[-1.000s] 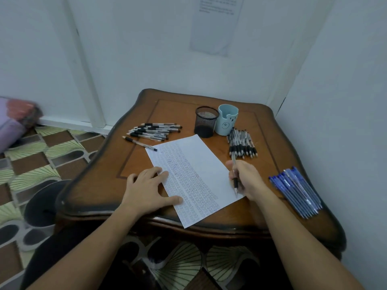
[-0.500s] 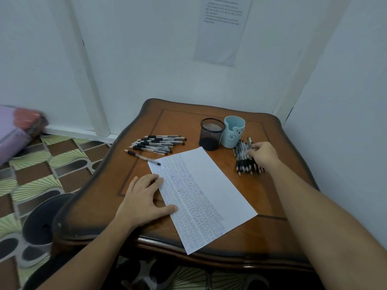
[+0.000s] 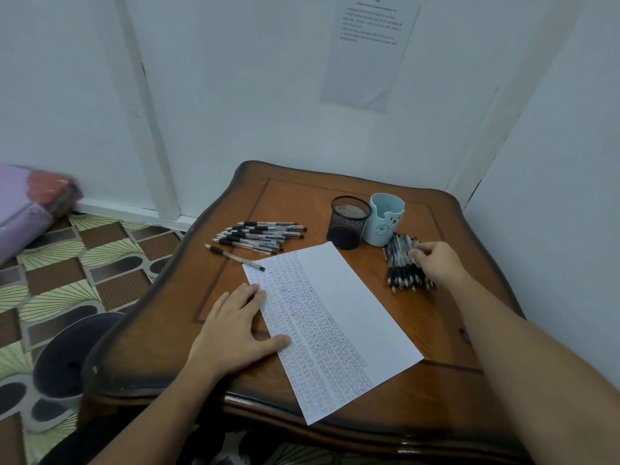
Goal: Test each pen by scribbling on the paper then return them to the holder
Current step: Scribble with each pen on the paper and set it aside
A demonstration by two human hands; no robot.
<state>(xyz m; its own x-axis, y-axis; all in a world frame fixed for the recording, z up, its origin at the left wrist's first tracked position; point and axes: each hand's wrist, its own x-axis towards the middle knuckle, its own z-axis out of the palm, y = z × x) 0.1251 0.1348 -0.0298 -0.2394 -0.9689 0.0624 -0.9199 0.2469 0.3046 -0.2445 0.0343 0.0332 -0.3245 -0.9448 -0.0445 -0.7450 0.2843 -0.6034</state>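
Wooden table (image 3: 436, 394), scribbled paper (image 3: 349, 297) at centre, left hand (image 3: 235, 327) spread flat, pinning it. Right hand (image 3: 436, 263) curls onto the black-grip pen pile (image 3: 401, 263) beside the blue bear holder (image 3: 385, 223). Pinching one? Can't tell. A clumsy rake could scatter pens floorward.

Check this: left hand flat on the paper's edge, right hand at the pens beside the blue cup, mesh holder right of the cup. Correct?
No. The head view shows the mesh holder left of the blue cup. The rest holds: left hand flat on the edge of the paper, right hand at the pens.
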